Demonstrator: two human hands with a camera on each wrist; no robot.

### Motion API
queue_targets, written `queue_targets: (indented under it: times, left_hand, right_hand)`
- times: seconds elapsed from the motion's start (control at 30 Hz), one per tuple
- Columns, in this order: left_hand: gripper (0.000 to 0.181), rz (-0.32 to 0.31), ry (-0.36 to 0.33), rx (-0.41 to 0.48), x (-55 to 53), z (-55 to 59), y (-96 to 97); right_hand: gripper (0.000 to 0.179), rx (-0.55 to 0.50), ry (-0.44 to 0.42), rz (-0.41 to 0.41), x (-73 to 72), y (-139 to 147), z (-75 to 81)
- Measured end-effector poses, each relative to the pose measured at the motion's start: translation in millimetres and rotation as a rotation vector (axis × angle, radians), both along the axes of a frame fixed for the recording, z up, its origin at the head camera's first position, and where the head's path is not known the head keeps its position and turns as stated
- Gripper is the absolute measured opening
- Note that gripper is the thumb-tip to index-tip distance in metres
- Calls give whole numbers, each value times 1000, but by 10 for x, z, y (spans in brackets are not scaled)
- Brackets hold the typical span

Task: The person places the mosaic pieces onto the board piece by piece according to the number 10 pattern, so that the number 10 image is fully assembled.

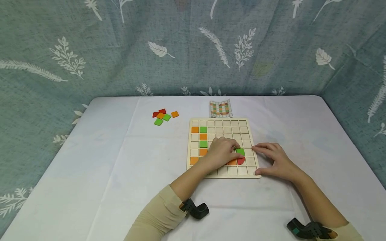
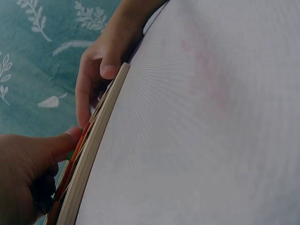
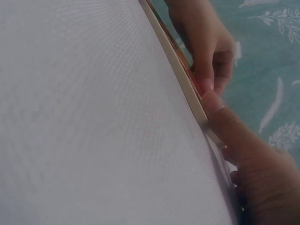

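A wooden grid board (image 1: pixel 223 171) lies on the table with orange, green and red pieces in some of its squares. My left hand (image 1: pixel 221 152) reaches across it, thumb and forefinger at opposite sides of a green square tile (image 1: pixel 240 152), pinching it at the board. Just below that tile sits a red rounded piece (image 1: pixel 241 161), beside an orange tile (image 1: pixel 232 162). At the board's right edge my right hand (image 1: pixel 277 160) rests with thumb and fingers spread, fingertips touching the rim. In the right wrist view its thumb (image 3: pixel 234 126) lies along the board's edge (image 3: pixel 183 75).
Several loose red, orange and green tiles (image 1: pixel 166 117) lie on the white-covered table (image 1: pixel 90 187), left of the board's far corner. Behind the board is a small pattern card (image 1: pixel 220 108) with a coloured grid. A leaf-printed curtain (image 1: pixel 181 67) hangs behind the table.
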State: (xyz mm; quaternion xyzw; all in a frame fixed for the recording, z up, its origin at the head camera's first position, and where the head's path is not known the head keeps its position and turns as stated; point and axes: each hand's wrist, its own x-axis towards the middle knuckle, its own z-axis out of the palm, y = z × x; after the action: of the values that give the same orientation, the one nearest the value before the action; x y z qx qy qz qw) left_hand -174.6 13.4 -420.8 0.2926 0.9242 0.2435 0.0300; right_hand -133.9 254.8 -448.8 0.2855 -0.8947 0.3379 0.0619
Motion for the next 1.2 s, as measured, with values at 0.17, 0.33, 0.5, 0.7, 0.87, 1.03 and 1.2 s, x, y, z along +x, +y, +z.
queue_targets:
  times: [0.17,0.33,0.5,0.7,0.87,1.03,1.2]
  left_hand:
    - [33,13,17,6,8,6,3]
    - [29,30,38,-12,14,-3,-17]
    - [29,25,21,12,18,-7,-24]
    - [35,-11,-91,161,-36,64,-46]
    - [40,29,-156,228,-113,124,-214]
    - [42,96,-181,302,-184,201,-459]
    - [41,149,-134,335,-268,267,-725]
  right_hand:
    - [77,5,-17,-7,-6,-4,-2]
    - [77,15,-29,-13,-14,-15,-2]
    - [77,23,-33,-15,-5,-11,-9]
    - [77,12,-14,-14,22,11,-21]
    - [77,18,-30,-29,35,2,-22]
    - [78,11,-28,-27,35,-10,-6]
    - [78,12,-19,-22,14,-19,-8]
